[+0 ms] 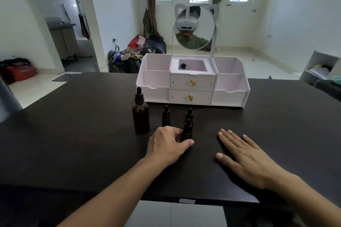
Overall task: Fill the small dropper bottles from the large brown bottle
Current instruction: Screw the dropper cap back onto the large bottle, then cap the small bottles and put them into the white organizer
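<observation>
While your left hand (168, 143) reaches in from the near left, its fingers and thumb curl round the base of the nearest small dropper bottle (187, 130), gripping it where it stands upright on the dark table (83, 143). Your right hand (241, 155) lies flat on the table well to the right of it, palm down, fingers straight and spread, holding nothing. Two more small bottles stand upright: one (166, 116) just beyond your left knuckles, another (189, 113) right behind the gripped one. All three are dark with black rubber bulb caps. The large brown bottle (140, 116) stands to their left, a tall glossy cylinder with the same kind of black dropper top. Farther back sits a white box-shaped organizer (191, 83) with two drawers, gold knobs and a round cat-eared mirror (194, 27).
</observation>
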### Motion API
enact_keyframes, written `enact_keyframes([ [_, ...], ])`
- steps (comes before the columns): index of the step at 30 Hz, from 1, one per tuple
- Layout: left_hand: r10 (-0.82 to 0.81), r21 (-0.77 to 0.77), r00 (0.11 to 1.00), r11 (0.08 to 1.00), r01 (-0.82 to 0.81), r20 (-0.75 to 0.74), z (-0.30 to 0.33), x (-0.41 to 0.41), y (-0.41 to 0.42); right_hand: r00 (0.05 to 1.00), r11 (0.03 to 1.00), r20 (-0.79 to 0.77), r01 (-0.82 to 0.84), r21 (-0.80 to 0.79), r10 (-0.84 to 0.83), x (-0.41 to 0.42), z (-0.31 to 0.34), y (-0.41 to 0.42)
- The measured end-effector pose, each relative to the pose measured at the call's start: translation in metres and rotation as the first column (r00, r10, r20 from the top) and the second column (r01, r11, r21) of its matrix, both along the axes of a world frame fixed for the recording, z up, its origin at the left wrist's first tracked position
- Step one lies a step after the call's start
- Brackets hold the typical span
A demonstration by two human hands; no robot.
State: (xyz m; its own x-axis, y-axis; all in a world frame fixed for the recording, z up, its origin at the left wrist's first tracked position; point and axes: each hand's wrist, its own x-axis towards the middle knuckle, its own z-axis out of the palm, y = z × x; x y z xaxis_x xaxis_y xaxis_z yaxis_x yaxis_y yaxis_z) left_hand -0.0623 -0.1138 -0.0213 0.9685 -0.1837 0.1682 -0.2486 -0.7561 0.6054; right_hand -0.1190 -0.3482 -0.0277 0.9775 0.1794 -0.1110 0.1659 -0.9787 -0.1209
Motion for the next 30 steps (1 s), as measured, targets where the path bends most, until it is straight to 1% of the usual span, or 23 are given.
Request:
enact_keyframes([
  [7,-0.035,0.02,0.999,0.999,0.035,0.005,-0.002,0.006,-0.052,0.97,0.97,-0.018,0.242,-0.009,-0.243,0.022,0.0,-0.047],
  [9,-0.023,0.037,1.0,0.999,0.022,0.02,-0.003,0.008,-0.064,0.961,0.961,0.003,0.276,-0.011,-0.276,0.026,-0.001,-0.049],
  [18,0.082,0.148,0.992,0.984,-0.095,0.091,-0.007,0.02,-0.099,0.958,0.959,0.04,0.282,0.017,-0.283,0.025,-0.006,-0.048],
  [23,0.082,0.192,0.992,0.977,-0.098,0.093,-0.006,0.015,-0.1,0.959,0.96,0.052,0.279,0.014,-0.28,0.023,-0.006,-0.048],
  [26,0.048,0.175,0.996,0.983,-0.062,0.081,-0.005,0.009,-0.093,0.959,0.961,0.059,0.275,0.012,-0.276,0.022,-0.005,-0.047],
  [30,-0.069,0.153,0.992,0.987,0.052,0.107,-0.009,-0.005,-0.073,0.955,0.96,0.106,0.277,0.028,-0.279,0.016,-0.007,-0.042],
])
